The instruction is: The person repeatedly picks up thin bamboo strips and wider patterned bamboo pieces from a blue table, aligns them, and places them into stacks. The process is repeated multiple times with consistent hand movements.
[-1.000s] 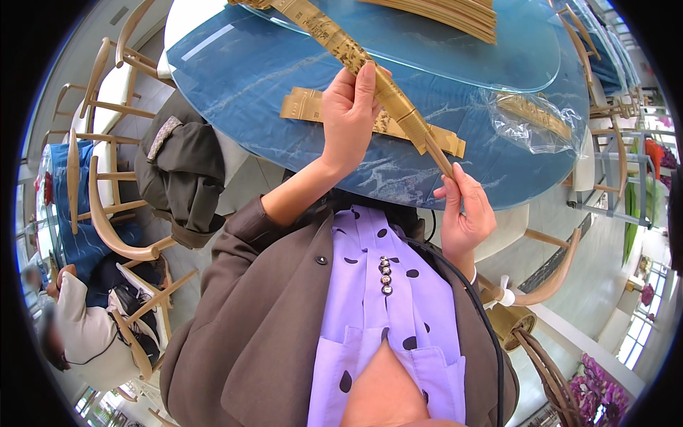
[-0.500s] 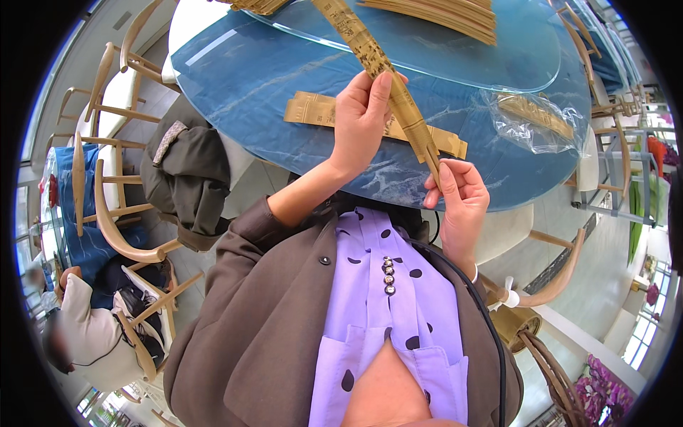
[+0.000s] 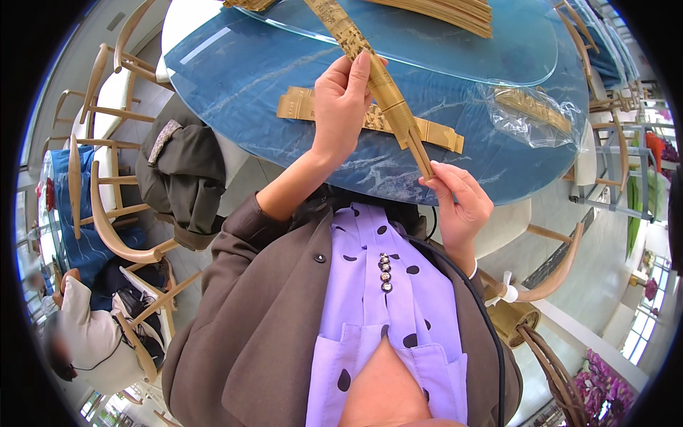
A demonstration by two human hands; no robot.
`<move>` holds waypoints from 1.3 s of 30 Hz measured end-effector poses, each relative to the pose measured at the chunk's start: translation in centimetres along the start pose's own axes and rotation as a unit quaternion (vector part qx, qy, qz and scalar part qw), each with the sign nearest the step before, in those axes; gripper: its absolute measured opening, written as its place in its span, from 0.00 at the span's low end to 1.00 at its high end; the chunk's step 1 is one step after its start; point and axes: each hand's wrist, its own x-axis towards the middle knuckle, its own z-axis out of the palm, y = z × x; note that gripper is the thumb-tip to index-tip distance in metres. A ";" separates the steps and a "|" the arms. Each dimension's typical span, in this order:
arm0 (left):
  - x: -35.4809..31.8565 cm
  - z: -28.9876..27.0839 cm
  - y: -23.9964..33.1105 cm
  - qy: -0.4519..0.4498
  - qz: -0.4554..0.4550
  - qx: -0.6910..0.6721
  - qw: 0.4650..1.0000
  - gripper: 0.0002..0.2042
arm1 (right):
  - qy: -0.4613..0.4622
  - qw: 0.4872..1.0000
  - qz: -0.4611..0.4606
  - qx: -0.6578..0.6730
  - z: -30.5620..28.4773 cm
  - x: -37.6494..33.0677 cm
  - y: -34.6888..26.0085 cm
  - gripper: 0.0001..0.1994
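A long, closed golden folding fan point(image 3: 370, 67) slants from the upper middle down to the right. My left hand point(image 3: 341, 107) wraps its middle, fingers over the slats. My right hand point(image 3: 459, 203) pinches the narrow lower end at the blue table's near edge. A flat gold paper sleeve point(image 3: 299, 107) lies on the round blue marbled table point(image 3: 242, 78) behind my left hand.
A glass turntable point(image 3: 455, 50) carries more golden fans point(image 3: 455, 11) at the top. A clear plastic bag point(image 3: 541, 114) holding a golden piece lies right. Wooden chairs point(image 3: 107, 228) stand left, one draped with a dark jacket point(image 3: 181, 174). Another person sits at lower left point(image 3: 85, 341).
My right hand rose from below the table edge and took hold of the fan's lower end. My left hand slid a little up and right along the fan.
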 end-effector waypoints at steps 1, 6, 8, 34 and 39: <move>0.1 -0.1 0.0 -0.001 -0.002 -0.001 1.000 0.15 | 0.010 0.999 -0.033 -0.013 0.2 0.2 0.1 0.13; -0.2 0.2 -0.1 -0.018 -0.022 -0.017 0.999 0.15 | -0.004 0.993 -0.091 -0.070 0.1 0.4 -0.1 0.12; -0.6 -0.3 -0.4 -0.039 -0.013 -0.013 0.999 0.14 | 0.014 0.993 -0.095 -0.065 0.2 0.5 0.7 0.11; -1.9 -0.1 -1.6 -0.025 0.023 0.091 0.995 0.18 | -0.041 0.989 -0.085 -0.110 1.2 2.0 -0.3 0.15; -2.2 -0.4 -2.0 -0.022 0.004 0.074 0.997 0.18 | -0.044 0.992 -0.060 -0.098 1.3 1.5 -0.5 0.13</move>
